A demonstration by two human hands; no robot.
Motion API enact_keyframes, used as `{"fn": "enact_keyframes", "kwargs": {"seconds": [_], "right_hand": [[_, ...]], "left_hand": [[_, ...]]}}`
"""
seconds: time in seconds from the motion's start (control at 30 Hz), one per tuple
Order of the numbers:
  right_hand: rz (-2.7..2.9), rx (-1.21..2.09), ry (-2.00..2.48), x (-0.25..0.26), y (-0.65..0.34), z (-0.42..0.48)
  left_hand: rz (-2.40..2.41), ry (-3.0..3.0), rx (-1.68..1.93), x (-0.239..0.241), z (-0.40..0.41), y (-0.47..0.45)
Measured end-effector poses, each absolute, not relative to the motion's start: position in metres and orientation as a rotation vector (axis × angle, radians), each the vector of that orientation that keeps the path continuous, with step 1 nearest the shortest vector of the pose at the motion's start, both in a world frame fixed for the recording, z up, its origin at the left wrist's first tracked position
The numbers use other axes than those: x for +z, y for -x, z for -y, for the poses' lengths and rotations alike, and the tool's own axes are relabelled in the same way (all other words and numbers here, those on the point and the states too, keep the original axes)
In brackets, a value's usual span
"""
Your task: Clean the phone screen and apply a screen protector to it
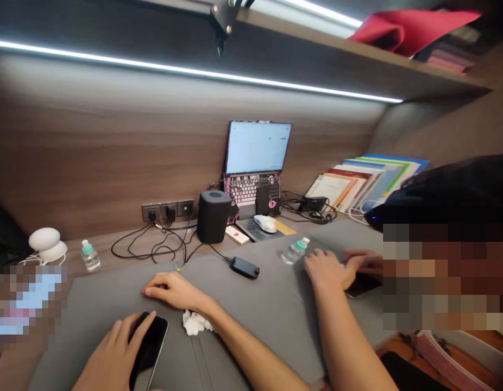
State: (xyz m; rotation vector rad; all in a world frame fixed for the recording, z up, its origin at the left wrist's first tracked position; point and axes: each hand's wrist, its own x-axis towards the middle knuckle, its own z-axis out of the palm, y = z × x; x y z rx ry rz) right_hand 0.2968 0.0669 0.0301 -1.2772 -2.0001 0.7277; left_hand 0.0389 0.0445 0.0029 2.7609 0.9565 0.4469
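Note:
My left hand [117, 347] lies at the lower left with its fingers over the side and top of a black smartphone [153, 339], gripping it against the desk mat. To its upper right, my right hand [176, 290] rests on the mat, fingers loosely bent and apart, holding nothing. A crumpled white tissue [192, 323] sits just below my right wrist, partly covered by the forearm. Farther up the mat is a small black box-shaped device [245, 267] with a cable. The grey desk mat [255, 315] lies under both hands.
A person at right has one hand [327, 269] on the mat near a bottle [295, 251]; their other hand [363, 262] is by a dark phone. Behind stand a black speaker [213, 217], laptop [257, 146], mouse [265, 224], cables and folders [357, 182]. Another bottle [90, 256] stands left.

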Motion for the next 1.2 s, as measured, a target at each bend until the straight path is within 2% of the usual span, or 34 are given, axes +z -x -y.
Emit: {"fn": "enact_keyframes", "kwargs": {"seconds": [0.3,0.43,0.57,0.87,1.2], "right_hand": [[2.054,0.900,1.137,0.035,-0.319,-0.055],[2.095,0.994,1.097,0.028,-0.317,-0.053],[2.110,0.884,1.178,0.022,-0.310,-0.052],[2.058,0.944,1.295,0.028,-0.321,-0.054],[2.159,0.832,1.347,0.035,-0.320,-0.046]], "left_hand": [[-0.714,-2.614,0.268,0.046,-0.080,-0.043],[-0.825,-2.827,0.411,0.040,-0.094,-0.028],[-0.904,-2.946,0.473,0.030,-0.098,-0.016],[-0.456,-3.145,0.774,0.011,-0.113,-0.007],[-0.396,-3.243,0.804,0.014,-0.102,-0.015]]}}
